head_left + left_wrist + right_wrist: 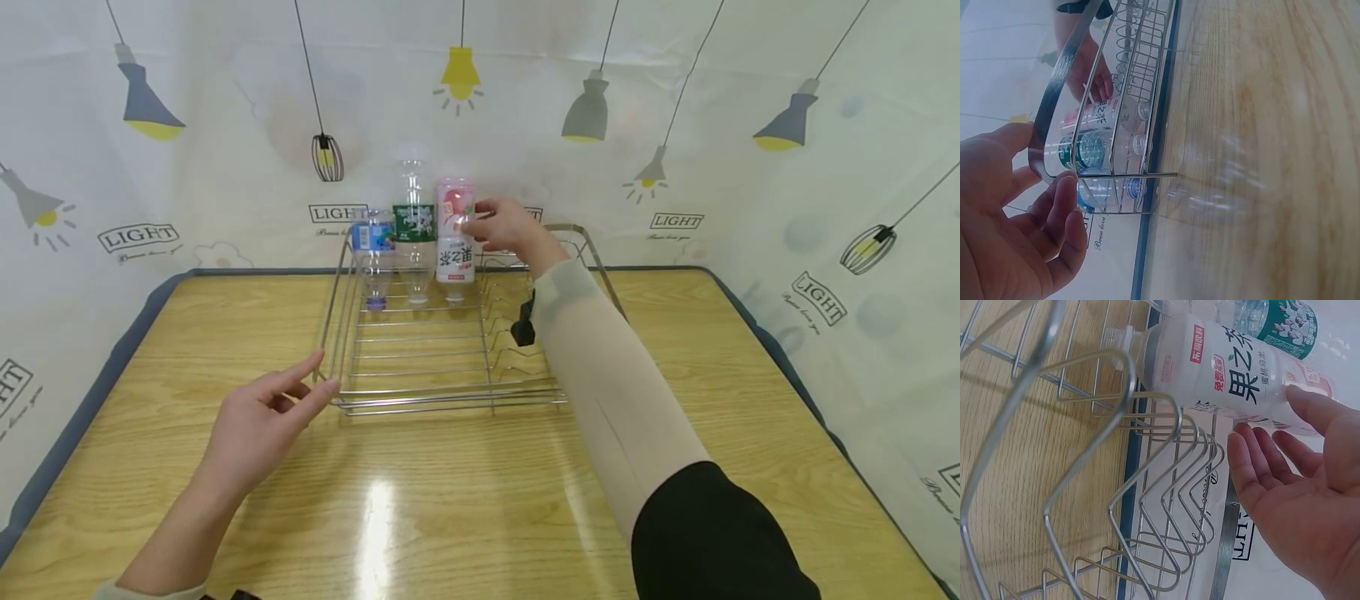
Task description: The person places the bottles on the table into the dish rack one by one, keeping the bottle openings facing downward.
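Note:
A wire dish rack (420, 375) stands on the wooden table. My left hand (258, 417) holds its near left corner, thumb and fingers on the flat metal rim (1054, 94). Three plastic bottles stand upside down along the rack's back. At their right is a pink-and-white tea bottle (456, 233), and my right hand (513, 227) pinches it near its raised base; the far fingertips are partly hidden. Beside it is a clear bottle with a green label (414, 223). Leftmost is a shorter clear bottle with a blue label (373, 236) and a blue-purple cap.
Wavy wire dividers (1166, 469) run along the right part of the rack. Behind the table hangs a pale cloth (517, 50) printed with lamps. A dark blue edge (738, 308) borders the wooden table (480, 500).

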Demonstrator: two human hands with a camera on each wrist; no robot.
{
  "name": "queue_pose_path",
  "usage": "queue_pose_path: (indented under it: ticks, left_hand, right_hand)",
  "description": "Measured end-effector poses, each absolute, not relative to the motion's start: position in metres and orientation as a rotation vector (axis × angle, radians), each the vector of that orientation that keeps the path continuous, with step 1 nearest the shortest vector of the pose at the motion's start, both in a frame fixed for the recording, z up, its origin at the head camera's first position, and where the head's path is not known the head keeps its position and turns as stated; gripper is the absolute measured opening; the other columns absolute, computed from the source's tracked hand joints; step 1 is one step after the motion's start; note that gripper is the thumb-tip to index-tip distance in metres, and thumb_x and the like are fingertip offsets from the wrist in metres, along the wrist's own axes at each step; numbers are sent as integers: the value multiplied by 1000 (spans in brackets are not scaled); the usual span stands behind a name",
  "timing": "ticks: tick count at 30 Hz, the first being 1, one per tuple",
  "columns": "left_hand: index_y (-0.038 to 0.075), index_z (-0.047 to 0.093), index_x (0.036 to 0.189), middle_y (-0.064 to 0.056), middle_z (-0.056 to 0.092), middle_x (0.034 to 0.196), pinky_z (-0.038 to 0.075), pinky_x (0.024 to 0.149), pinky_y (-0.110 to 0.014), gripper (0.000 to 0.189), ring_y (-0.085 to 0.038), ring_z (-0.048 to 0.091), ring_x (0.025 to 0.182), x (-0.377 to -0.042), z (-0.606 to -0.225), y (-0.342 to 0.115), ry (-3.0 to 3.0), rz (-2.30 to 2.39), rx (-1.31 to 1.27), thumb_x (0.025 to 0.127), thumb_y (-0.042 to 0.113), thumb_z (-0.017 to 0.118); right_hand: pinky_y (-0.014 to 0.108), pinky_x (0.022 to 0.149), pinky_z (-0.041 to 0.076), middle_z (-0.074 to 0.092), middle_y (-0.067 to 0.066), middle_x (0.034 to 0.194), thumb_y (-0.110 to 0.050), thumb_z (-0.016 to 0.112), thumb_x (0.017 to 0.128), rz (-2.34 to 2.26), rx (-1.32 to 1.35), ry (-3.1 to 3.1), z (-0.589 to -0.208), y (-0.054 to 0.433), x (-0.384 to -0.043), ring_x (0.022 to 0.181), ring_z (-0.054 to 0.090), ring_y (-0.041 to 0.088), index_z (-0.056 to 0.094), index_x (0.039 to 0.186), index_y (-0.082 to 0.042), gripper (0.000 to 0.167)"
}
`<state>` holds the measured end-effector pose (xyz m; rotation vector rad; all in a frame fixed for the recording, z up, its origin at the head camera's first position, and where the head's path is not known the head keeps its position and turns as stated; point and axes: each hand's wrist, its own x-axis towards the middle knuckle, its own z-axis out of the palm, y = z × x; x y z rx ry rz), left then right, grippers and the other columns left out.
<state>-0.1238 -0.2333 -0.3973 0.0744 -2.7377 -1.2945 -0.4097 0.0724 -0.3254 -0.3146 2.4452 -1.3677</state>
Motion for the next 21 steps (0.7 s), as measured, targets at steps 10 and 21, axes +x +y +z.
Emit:
queue_pose_path:
  ticks: [10, 21]
  left_hand:
    - [28, 64, 155, -10, 78, 109, 50, 57, -28, 58, -14, 62, 75, -128, -398, -232, -2745, -1256, 35, 104, 54, 74]
    - [19, 69, 151, -11, 71, 115, 48, 59, -26, 55, -12, 57, 78, -122, -399, -244, -2745, -1085, -3, 104, 45, 77]
  right_hand:
    - [45, 118, 53, 47, 18, 169, -31, 64, 113, -1321, -290, 2503, -316, 96, -406, 145, 59, 35, 35, 170, -3, 70]
    - [44, 116, 54, 56, 14, 161, -32, 57, 115, -1377, -479, 2528, -278, 124, -348, 142, 60, 31, 42, 168, -7, 60]
